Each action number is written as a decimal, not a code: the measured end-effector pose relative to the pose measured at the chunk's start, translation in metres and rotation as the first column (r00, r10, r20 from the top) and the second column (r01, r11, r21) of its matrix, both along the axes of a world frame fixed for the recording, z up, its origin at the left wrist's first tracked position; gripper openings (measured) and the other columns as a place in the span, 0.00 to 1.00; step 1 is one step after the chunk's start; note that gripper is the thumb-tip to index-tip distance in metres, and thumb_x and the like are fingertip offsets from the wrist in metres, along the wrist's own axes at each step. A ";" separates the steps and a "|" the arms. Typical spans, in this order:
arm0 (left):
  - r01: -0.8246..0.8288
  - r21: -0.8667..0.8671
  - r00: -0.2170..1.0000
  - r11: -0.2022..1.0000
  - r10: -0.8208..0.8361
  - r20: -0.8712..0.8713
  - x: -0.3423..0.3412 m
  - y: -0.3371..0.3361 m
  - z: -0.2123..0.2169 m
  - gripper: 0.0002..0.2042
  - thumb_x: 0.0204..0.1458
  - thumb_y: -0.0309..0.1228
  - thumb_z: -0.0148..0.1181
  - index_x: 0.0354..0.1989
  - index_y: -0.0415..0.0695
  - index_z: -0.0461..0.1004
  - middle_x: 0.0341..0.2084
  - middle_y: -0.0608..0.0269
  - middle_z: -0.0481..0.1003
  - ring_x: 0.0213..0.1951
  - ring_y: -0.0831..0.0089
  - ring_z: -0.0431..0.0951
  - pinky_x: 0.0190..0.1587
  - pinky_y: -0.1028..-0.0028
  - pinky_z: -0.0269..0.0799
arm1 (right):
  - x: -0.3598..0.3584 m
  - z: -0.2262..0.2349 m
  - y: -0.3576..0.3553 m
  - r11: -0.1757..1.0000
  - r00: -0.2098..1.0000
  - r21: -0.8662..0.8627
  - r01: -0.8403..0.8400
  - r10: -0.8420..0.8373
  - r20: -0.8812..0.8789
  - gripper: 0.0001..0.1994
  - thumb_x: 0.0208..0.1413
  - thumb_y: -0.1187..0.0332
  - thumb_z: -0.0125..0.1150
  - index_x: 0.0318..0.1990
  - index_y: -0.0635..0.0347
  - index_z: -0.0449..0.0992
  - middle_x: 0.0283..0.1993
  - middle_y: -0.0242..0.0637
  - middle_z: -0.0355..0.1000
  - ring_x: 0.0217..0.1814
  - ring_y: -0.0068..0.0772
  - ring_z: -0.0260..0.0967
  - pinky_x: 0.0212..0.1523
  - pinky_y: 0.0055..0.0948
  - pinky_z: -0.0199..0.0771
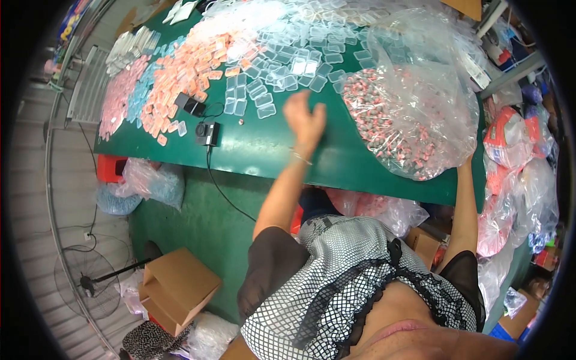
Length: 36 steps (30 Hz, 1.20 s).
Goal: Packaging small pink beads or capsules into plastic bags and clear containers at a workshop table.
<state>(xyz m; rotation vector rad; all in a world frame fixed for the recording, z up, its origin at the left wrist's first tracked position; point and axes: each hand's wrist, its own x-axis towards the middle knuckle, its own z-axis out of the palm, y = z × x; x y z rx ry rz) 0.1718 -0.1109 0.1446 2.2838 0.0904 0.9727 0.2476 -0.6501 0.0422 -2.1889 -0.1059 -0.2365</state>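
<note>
The left hand [305,120] is open over little clear plastic boxes [264,90]; they look light, hard and slippery, so pinch the sides. The right hand is hidden in the bag [420,102], grip unknown

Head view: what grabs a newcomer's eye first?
The green table, strewn at its far side with small clear plastic cases and pink-orange ones. At right, a big clear bag of pink pieces. The left hand is raised, blurred, over the table centre; the right hand is hidden behind the bag.

cases [264,90] on table [264,153] | bag [414,114] right | box [180,288] on floor
</note>
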 end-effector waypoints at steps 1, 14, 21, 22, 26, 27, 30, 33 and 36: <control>-0.173 0.094 0.979 0.980 0.182 -0.097 0.000 0.039 -0.011 0.26 0.38 0.34 0.62 0.48 0.42 0.65 0.43 0.48 0.67 0.47 0.52 0.64 0.49 0.57 0.58 | 0.002 0.002 -0.002 1.000 1.000 0.006 -0.009 0.009 0.004 0.24 0.54 0.65 0.52 0.57 0.64 0.60 0.57 0.40 0.62 0.56 0.32 0.61 0.51 0.30 0.65; -0.334 0.445 0.709 0.831 0.533 -0.462 0.058 0.155 -0.046 0.31 0.47 0.54 0.48 0.58 0.50 0.61 0.56 0.46 0.60 0.60 0.45 0.52 0.59 0.45 0.39 | -0.029 0.002 0.001 0.998 0.997 0.007 -0.065 0.065 0.043 0.23 0.54 0.65 0.52 0.57 0.64 0.60 0.57 0.41 0.62 0.56 0.32 0.61 0.51 0.30 0.65; -0.244 0.299 0.879 0.923 0.340 -0.334 0.091 0.056 -0.047 0.24 0.45 0.43 0.52 0.50 0.47 0.67 0.53 0.48 0.63 0.57 0.47 0.56 0.57 0.45 0.42 | -0.034 0.003 0.014 0.999 0.998 0.006 -0.041 0.040 0.052 0.23 0.54 0.65 0.52 0.57 0.64 0.60 0.57 0.41 0.62 0.56 0.32 0.61 0.51 0.31 0.65; -0.205 0.272 0.918 0.940 0.281 -0.281 0.104 0.038 -0.047 0.21 0.45 0.41 0.52 0.48 0.47 0.68 0.51 0.49 0.64 0.55 0.48 0.58 0.56 0.45 0.44 | -0.029 0.004 0.010 1.000 0.998 -0.002 -0.027 0.028 0.058 0.23 0.54 0.65 0.52 0.57 0.64 0.60 0.57 0.41 0.62 0.56 0.32 0.61 0.51 0.31 0.65; -0.199 0.147 0.959 0.969 0.223 -0.173 0.161 -0.006 -0.073 0.18 0.43 0.32 0.52 0.46 0.44 0.69 0.49 0.49 0.65 0.55 0.46 0.58 0.57 0.46 0.44 | -0.018 0.001 0.009 1.000 0.994 0.003 -0.008 0.008 0.109 0.23 0.54 0.65 0.52 0.57 0.64 0.61 0.57 0.41 0.62 0.56 0.32 0.61 0.51 0.31 0.65; -0.128 0.051 0.976 0.991 0.135 -0.172 0.171 -0.010 -0.074 0.18 0.43 0.30 0.52 0.46 0.43 0.69 0.50 0.48 0.64 0.56 0.46 0.57 0.58 0.47 0.45 | -0.022 -0.001 0.012 1.000 0.993 0.008 -0.009 0.008 0.116 0.23 0.54 0.65 0.52 0.57 0.64 0.61 0.57 0.41 0.62 0.56 0.32 0.61 0.51 0.31 0.65; -0.011 -0.102 0.999 0.995 0.005 -0.054 0.180 -0.012 -0.062 0.16 0.40 0.24 0.53 0.42 0.41 0.71 0.46 0.48 0.67 0.52 0.50 0.62 0.55 0.55 0.55 | -0.031 0.000 0.018 1.000 0.992 0.027 -0.002 -0.001 0.124 0.23 0.54 0.65 0.52 0.57 0.64 0.61 0.57 0.41 0.62 0.56 0.33 0.61 0.51 0.31 0.65; 0.015 -0.050 0.996 0.999 -0.010 0.091 0.164 0.020 -0.030 0.13 0.33 0.20 0.54 0.32 0.41 0.74 0.34 0.54 0.73 0.40 0.57 0.70 0.42 0.61 0.66 | -0.023 0.008 0.013 0.998 0.990 0.054 0.017 -0.025 0.138 0.23 0.54 0.65 0.52 0.57 0.64 0.61 0.57 0.41 0.62 0.56 0.33 0.61 0.51 0.31 0.65; -0.372 0.164 0.928 0.914 0.371 0.039 0.141 0.099 -0.024 0.17 0.34 0.27 0.57 0.38 0.41 0.71 0.39 0.44 0.70 0.44 0.51 0.69 0.43 0.56 0.64 | -0.026 0.009 0.021 0.996 0.990 0.092 0.008 -0.021 0.141 0.23 0.54 0.66 0.52 0.57 0.64 0.61 0.57 0.41 0.62 0.56 0.33 0.61 0.51 0.31 0.65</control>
